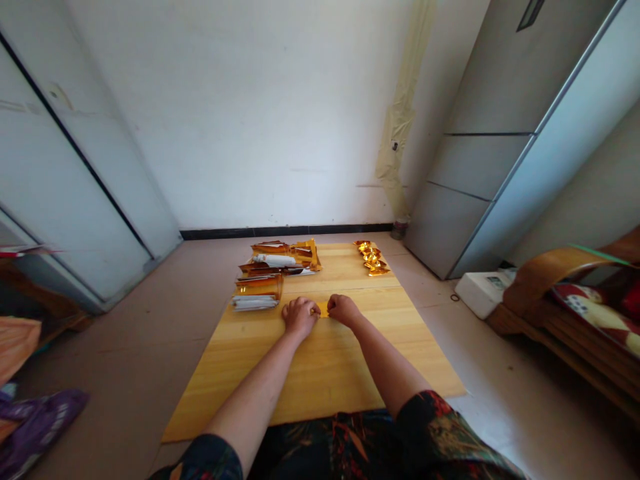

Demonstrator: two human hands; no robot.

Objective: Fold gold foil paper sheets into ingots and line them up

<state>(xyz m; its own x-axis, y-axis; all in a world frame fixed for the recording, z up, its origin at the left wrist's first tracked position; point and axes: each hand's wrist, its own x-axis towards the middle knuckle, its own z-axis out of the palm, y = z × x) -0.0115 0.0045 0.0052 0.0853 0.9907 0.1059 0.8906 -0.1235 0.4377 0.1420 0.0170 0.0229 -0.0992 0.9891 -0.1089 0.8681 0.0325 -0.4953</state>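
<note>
Left hand [300, 317]: curled, pinching gold foil piece [323, 310]
Right hand [344, 310]: pinching its other edge
Ahead of hands: foil stacks [280, 261], folded foil pieces [371, 258] on wooden board [325, 373]

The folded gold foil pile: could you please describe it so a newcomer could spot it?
On the yellow wooden board on the floor, find the far right corner. The small heap of folded gold foil sits there, apart from the flat stacks at left.

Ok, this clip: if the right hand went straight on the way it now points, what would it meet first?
The small gold foil piece comes first, since the right hand is already at it. The left hand probably lies just beyond, though depth is hard to judge from this view.
</note>
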